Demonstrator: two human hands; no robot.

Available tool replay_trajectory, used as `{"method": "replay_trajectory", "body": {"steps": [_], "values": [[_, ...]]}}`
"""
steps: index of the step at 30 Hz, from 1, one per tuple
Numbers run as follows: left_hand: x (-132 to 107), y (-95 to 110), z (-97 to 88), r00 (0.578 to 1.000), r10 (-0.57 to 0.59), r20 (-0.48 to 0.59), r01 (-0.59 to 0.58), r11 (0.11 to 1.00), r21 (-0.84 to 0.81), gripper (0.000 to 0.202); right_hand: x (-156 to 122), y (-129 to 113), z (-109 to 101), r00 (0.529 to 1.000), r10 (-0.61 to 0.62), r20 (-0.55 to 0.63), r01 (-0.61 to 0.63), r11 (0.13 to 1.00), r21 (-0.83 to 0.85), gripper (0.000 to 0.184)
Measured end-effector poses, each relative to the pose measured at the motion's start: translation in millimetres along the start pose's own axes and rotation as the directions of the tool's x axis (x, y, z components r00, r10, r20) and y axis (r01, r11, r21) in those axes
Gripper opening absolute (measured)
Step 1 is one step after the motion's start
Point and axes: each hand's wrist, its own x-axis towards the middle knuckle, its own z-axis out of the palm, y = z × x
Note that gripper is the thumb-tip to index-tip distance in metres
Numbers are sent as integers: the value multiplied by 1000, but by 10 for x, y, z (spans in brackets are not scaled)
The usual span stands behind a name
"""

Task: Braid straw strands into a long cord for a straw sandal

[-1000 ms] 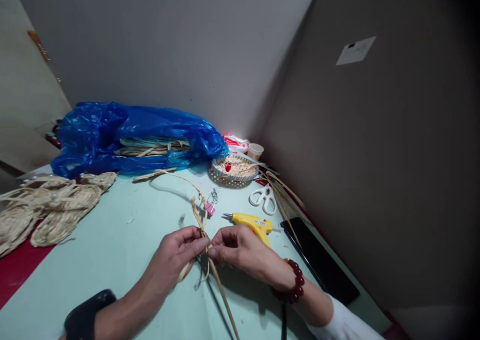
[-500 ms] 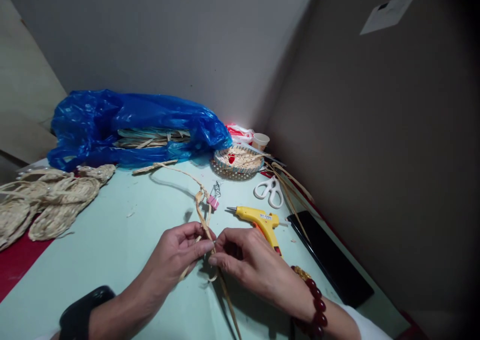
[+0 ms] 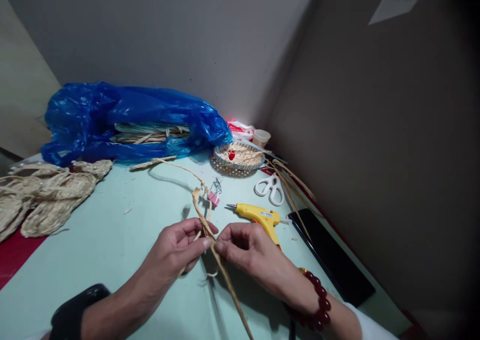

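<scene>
Tan plant-fibre strips (image 3: 232, 291), like straw or raffia, run between my two hands over the pale green table. My left hand (image 3: 182, 247) is closed, pinching the strips between thumb and fingers. Just to its right, my right hand (image 3: 249, 247) pinches the same strips, its thumb and forefinger pressed together. Beyond my fingers a strip stands up in a folded loop, close to a pink binder clip (image 3: 213, 198). A thin fibre cord (image 3: 183, 168) leads from there back to a flat bundle. My fingers hide where the strips cross.
A yellow glue gun (image 3: 260, 217) lies just beyond my right hand, with white scissors (image 3: 270, 187) behind it. Woven sandals (image 3: 60, 200) lie at left. At the back are a blue plastic bag (image 3: 150, 105) and a small woven basket (image 3: 240, 159). A black flat object (image 3: 333, 260) lies at right.
My right thumb and forefinger have closed together on the strips. The strip's long end has swung right and shows wider. The view has shifted slightly.
</scene>
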Motion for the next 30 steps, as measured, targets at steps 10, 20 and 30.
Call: {"method": "replay_trajectory", "body": {"steps": [10, 20, 30], "values": [[-14, -11, 4, 1000, -3, 1, 3, 999, 50, 24, -13, -18, 124, 989, -54, -141, 34, 990, -137, 22], [-12, 6, 4, 1000, -14, 10, 14, 1000, -15, 19, -4, 25, 108, 991, -55, -122, 41, 993, -114, 20], [34, -37, 7, 1000, 13, -6, -13, 999, -42, 31, -56, -7, 221, 948, -237, -211, 181, 951, -252, 18]]}}
